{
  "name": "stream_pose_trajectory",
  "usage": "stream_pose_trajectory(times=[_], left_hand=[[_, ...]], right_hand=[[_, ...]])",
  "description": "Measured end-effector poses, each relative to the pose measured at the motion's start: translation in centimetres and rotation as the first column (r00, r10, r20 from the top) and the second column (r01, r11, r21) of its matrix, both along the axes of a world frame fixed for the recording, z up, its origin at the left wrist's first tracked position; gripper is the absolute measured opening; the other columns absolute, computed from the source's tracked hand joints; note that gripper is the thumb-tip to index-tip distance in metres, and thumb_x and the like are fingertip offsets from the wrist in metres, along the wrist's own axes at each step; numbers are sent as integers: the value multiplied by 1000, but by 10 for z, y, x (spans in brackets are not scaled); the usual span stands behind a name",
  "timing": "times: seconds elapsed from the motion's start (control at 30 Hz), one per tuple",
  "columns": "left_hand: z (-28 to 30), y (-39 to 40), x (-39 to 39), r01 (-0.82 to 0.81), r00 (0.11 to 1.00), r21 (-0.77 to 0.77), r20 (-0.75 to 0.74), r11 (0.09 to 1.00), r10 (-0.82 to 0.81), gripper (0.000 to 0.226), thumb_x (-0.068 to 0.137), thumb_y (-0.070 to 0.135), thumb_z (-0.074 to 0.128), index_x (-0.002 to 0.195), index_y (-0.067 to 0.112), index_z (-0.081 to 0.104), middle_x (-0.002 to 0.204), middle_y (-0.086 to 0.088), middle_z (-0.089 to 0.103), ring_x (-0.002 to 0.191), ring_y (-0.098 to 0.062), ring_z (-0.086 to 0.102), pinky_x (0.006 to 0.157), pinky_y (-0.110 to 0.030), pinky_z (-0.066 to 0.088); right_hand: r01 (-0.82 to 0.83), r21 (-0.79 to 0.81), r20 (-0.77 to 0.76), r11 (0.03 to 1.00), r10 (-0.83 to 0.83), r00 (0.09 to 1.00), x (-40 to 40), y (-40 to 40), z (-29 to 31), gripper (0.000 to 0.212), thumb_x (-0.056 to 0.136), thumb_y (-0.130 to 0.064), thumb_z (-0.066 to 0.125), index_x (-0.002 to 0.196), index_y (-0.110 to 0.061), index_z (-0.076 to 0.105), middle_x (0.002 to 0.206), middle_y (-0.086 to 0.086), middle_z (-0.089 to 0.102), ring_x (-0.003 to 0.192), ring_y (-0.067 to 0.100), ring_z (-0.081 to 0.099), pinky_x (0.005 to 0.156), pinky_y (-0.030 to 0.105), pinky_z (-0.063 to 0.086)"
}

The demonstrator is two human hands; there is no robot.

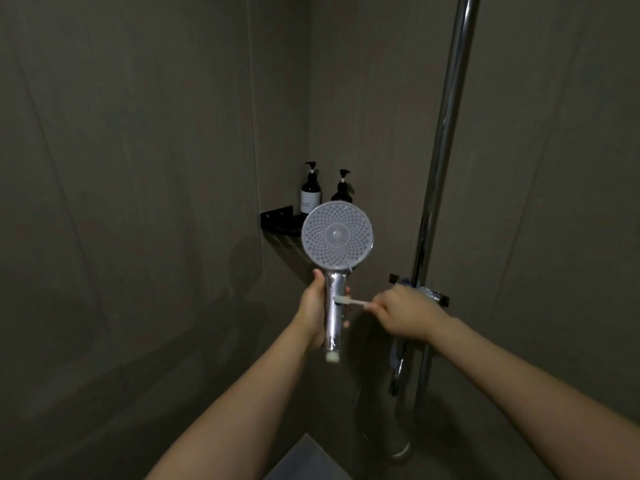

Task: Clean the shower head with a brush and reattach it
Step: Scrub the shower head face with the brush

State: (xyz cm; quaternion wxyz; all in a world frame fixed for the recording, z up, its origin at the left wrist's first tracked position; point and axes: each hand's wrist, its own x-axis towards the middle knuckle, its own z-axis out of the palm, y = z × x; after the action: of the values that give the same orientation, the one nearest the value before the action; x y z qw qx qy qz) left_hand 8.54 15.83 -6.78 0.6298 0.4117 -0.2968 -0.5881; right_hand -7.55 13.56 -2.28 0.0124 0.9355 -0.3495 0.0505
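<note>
A person stood in a dim, grey-walled shower stall, both bare forearms reaching forward. The left hand [313,308] gripped the chrome handle of a detached shower head [336,233], fingers curled around it, holding it upright at the centre of the view with its round, pale nozzle face turned toward the camera. The handle's white threaded end showed below the hand, with no hose joined to it. The right hand [405,315] pinched a small white brush [349,301] by its handle, held level, with the bristled tip against the chrome handle just above the left hand's fingers. Behind the shower head, two dark pump bottles [310,192] stood side by side on a black corner shelf [277,220]. To the right, a chrome riser pipe [446,140] ran up the wall, and a mixer fitting sat partly hidden behind the right hand. A hose hung beside the pipe, its lower part lost in shadow.
</note>
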Motion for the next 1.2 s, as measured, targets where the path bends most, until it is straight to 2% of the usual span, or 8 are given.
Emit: stream_pose_trajectory(times=[0.13, 0.27, 0.47, 0.67, 0.8, 1.0, 1.13, 1.2], left_hand=[[1, 1, 4, -23, 997, 57, 77, 998, 19, 53, 95, 49, 23, 77, 12, 56, 59, 0, 53, 45, -9, 49, 45, -19, 38], [2, -1, 3, -51, 998, 32, 31, 998, 50, 43, 97, 37, 28, 76, 8, 52, 63, -3, 50, 43, -8, 48, 46, -19, 39], [2, -2, -2, -17, 999, 45, 29, 999, 16, 46, 97, 40, 26, 75, 10, 52, 54, -1, 51, 44, -9, 46, 45, -20, 38], [2, -5, -7, 10, 999, 100, 40, 995, -14, 48, 97, 44, 23, 74, 12, 51, 46, 3, 53, 38, -8, 49, 39, -13, 37], [0, -6, -5, 0, 999, 78, 47, 997, -3, 47, 97, 43, 24, 76, 11, 51, 49, 2, 53, 40, -9, 49, 39, -15, 38], [-1, -5, -6, -29, 999, 52, 20, 998, 28, 46, 98, 40, 25, 74, 10, 51, 50, 0, 51, 39, -9, 47, 40, -17, 38], [-1, -4, -9, 9, 1000, 60, 8, 998, -10, 49, 98, 42, 24, 75, 9, 54, 47, 0, 54, 37, -10, 50, 38, -15, 38], [0, -4, -10, 33, 999, 62, 8, 998, -33, 55, 96, 47, 21, 75, 9, 55, 48, -1, 54, 37, -11, 50, 38, -14, 37]], right_hand=[[-174, -44, -170, 984, 164, 972, -9, 2, -10, 38, 96, -43, 36, 92, -18, 65, 88, 10, 67, 83, 26, 62, 71, 32, 44], [-112, -96, -83, 989, 104, 991, -10, -5, -12, 38, 96, -41, 34, 91, -17, 64, 90, 9, 68, 85, 26, 63, 74, 32, 45], [-137, -86, -51, 987, 132, 990, -6, -2, -15, 36, 96, -41, 35, 87, -20, 62, 84, 8, 67, 79, 23, 62, 69, 30, 43], [-251, -175, -178, 952, 220, 959, 4, 5, -14, 39, 96, -44, 34, 94, -19, 65, 89, 11, 68, 85, 29, 63, 75, 34, 45], [-243, -86, -198, 966, 223, 955, 5, 6, -13, 40, 95, -44, 36, 90, -18, 66, 85, 10, 68, 81, 27, 63, 74, 35, 48], [-128, -49, -118, 991, 121, 986, 0, 2, -13, 37, 96, -41, 36, 88, -18, 64, 84, 9, 67, 78, 24, 62, 66, 29, 41], [179, -20, 250, 984, -169, 954, 5, -10, -8, 38, 97, -36, 36, 87, -13, 65, 86, 11, 66, 81, 27, 63, 62, 27, 37], [201, 10, 235, 980, -198, 952, 9, -12, -8, 37, 96, -36, 37, 85, -14, 65, 81, 9, 64, 79, 27, 64, 60, 27, 38]])
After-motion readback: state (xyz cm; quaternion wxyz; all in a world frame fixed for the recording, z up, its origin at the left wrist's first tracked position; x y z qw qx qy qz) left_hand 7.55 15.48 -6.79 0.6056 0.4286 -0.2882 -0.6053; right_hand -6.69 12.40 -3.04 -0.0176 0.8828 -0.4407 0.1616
